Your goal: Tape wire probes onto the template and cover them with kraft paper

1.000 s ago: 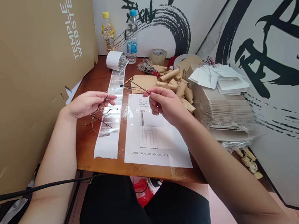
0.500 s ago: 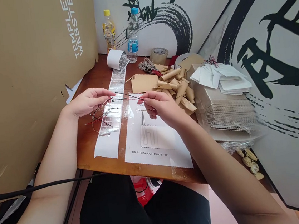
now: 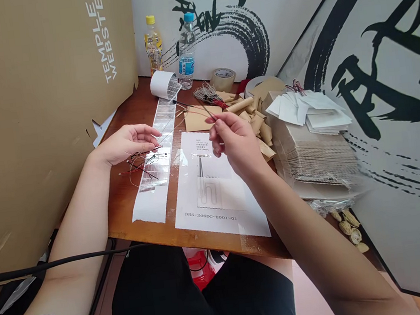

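Observation:
My right hand (image 3: 235, 137) is closed in a pinch on thin black and red wires (image 3: 193, 110). They stick out to the upper left, over the label strip and a piece of brown paper (image 3: 202, 119). On the left, my left hand (image 3: 139, 137) is half curled, with a gap between thumb and forefinger; fine pale wire passes close to its fingertips. Below it, a loose tangle of red, black and white wires (image 3: 145, 167) lies on the label strip (image 3: 155, 189). A printed sheet with a drawing (image 3: 218, 197) is taped down between my forearms.
Brown paper rolls (image 3: 257, 124), a wire bundle (image 3: 208, 94) and a tape roll (image 3: 223, 79) sit behind my right hand. A thick cardboard stack (image 3: 320, 160) bears white packets (image 3: 306, 108). Two bottles (image 3: 186, 64) stand at the back. A large carton (image 3: 45, 105) walls the left side.
My right hand has moved up and to the right, tilting the wires so their ends point up, away from my left fingers. My left thumb and forefinger have parted slightly.

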The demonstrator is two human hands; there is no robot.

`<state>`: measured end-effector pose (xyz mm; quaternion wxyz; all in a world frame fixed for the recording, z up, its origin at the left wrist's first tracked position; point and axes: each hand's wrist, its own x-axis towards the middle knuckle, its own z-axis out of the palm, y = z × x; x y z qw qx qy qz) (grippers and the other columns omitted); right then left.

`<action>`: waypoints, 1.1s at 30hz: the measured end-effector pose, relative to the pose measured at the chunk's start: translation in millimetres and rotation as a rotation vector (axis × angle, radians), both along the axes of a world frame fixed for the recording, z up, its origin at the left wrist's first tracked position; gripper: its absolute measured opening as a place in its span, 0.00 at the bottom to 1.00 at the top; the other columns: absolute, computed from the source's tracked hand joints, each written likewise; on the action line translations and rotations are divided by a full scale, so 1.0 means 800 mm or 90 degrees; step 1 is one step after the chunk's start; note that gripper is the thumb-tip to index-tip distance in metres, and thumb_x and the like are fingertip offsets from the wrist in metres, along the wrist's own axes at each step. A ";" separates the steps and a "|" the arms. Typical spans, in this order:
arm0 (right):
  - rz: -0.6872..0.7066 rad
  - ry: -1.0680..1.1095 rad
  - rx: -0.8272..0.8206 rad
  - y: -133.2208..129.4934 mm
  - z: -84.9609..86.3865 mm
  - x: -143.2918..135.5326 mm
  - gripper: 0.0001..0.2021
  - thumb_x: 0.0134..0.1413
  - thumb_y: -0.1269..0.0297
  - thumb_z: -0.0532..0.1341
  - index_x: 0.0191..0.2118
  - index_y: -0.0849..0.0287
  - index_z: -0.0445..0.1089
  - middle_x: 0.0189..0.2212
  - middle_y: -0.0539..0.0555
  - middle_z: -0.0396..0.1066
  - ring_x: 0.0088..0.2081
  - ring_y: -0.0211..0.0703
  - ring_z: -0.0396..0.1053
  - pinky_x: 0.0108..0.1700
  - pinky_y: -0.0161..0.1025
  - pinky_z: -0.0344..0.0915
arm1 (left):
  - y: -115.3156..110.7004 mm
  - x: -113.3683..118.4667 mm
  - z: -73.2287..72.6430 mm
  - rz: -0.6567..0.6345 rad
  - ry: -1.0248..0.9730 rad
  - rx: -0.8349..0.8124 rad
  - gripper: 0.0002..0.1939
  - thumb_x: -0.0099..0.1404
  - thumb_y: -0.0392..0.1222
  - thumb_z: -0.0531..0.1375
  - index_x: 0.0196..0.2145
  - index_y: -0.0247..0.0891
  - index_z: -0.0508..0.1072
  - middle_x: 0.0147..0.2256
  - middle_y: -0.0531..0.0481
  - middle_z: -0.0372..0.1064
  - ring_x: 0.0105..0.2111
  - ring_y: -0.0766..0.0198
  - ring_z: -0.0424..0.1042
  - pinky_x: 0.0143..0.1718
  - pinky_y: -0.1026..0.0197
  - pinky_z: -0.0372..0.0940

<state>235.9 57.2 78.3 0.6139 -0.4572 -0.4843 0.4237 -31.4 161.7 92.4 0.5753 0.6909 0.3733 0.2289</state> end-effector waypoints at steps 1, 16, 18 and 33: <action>-0.019 0.004 0.018 0.002 0.000 0.004 0.08 0.64 0.55 0.63 0.41 0.54 0.68 0.26 0.44 0.64 0.18 0.30 0.56 0.19 0.33 0.54 | 0.000 -0.001 0.000 0.007 0.007 -0.003 0.20 0.52 0.38 0.76 0.44 0.40 0.83 0.35 0.50 0.80 0.37 0.67 0.78 0.40 0.65 0.72; -0.061 -0.027 -0.011 -0.003 0.013 0.015 0.06 0.63 0.60 0.62 0.41 0.55 0.71 0.29 0.47 0.74 0.18 0.29 0.61 0.20 0.33 0.58 | 0.008 -0.020 0.005 0.093 0.082 0.067 0.11 0.58 0.45 0.72 0.39 0.43 0.84 0.34 0.49 0.78 0.25 0.71 0.67 0.26 0.65 0.60; 0.032 -0.038 -0.060 -0.005 0.022 0.007 0.07 0.62 0.59 0.64 0.40 0.56 0.71 0.32 0.49 0.76 0.20 0.29 0.64 0.22 0.33 0.62 | 0.007 -0.017 0.003 0.085 0.061 0.096 0.10 0.59 0.46 0.72 0.37 0.42 0.84 0.35 0.48 0.79 0.28 0.69 0.69 0.28 0.64 0.61; 0.112 -0.283 -0.050 0.065 0.028 -0.064 0.11 0.48 0.65 0.74 0.25 0.60 0.72 0.33 0.53 0.74 0.30 0.36 0.68 0.27 0.34 0.63 | 0.001 0.003 0.003 0.081 -0.086 -0.079 0.42 0.68 0.76 0.48 0.43 0.35 0.84 0.35 0.40 0.81 0.25 0.65 0.65 0.26 0.60 0.58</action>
